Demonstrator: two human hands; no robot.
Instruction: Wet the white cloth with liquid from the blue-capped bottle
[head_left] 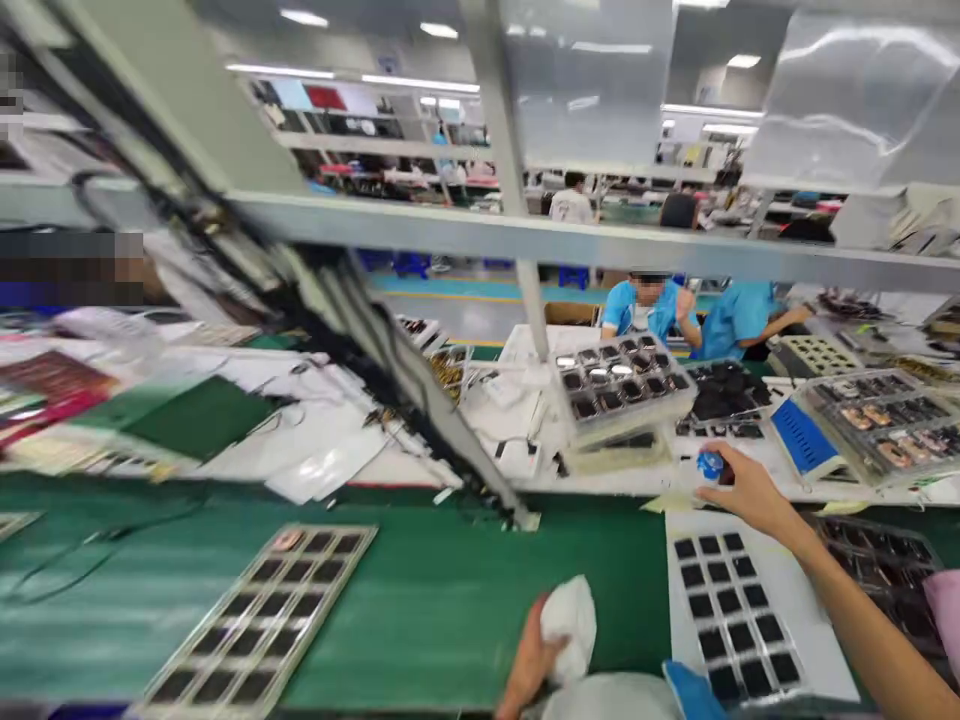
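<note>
My right hand (742, 488) reaches out over the far edge of the green bench, its fingers closed around a small blue object (709, 465). Low in the middle, my left hand (536, 650) grips a white cloth (571, 625) between thumb and fingers. On a white sheet (821, 640) below my right forearm lies a clear tray with black squares (727, 600). Farther left on the green surface (420, 610) rests a pale tray with dark compartments (262, 620); one round pinkish piece (288, 540) sits in its top left compartment.
Stacked trays (626, 390) and a blue slotted holder (804, 437) stand on the white shelf behind. A diagonal post with cables (420, 400) crosses the left middle. People in blue (652, 305) sit beyond. Another filled tray (885, 570) lies at the right.
</note>
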